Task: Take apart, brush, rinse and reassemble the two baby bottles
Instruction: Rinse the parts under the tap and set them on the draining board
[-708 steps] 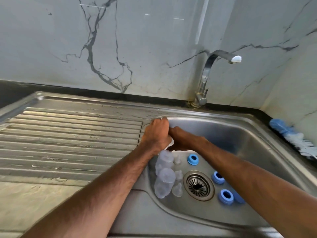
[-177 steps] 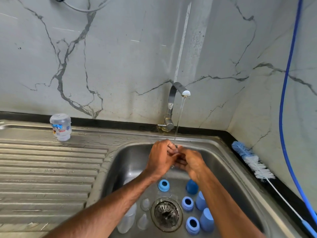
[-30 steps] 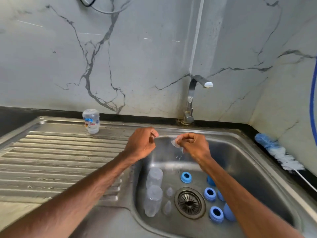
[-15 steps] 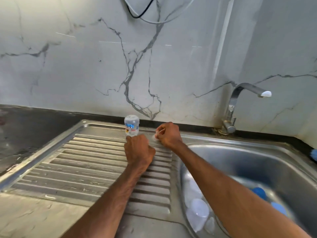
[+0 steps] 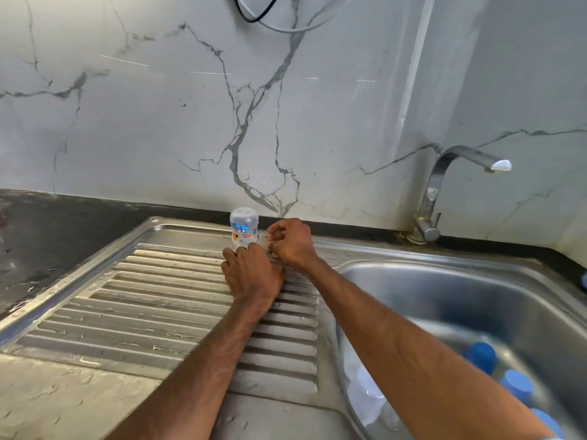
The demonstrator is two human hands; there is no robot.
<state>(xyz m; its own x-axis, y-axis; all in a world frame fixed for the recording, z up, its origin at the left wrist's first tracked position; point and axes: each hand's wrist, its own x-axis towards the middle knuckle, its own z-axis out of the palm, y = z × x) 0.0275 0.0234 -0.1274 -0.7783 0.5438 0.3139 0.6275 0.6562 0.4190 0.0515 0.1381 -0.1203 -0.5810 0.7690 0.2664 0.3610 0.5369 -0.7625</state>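
At the centre of the frame the right hand (image 5: pixel 290 242) has its fingers curled in a pinch on a small clear silicone piece (image 5: pixel 264 241). The piece is barely visible against the steel, just right of the upturned clear plastic baby bottle with a printed label (image 5: pixel 244 227), which stands at the back of the ribbed steel drainboard (image 5: pixel 158 296). The left hand (image 5: pixel 251 274) sits just below, back to the camera, fingers curled near the bottle's base; whether it holds anything I cannot tell. The risk, as I judge it, is that the light, wet piece slides along the ribs, or a knuckle tips the bottle. Either would send a rinsed part back among the blue plastic collars and caps (image 5: pixel 516 385) and clear bottle bodies (image 5: pixel 365 398) in the steel sink basin (image 5: pixel 444 296) at lower right. A second ago both hands were over the basin; some six seconds ago the curved steel tap (image 5: pixel 433 182) was running, and now no stream shows.
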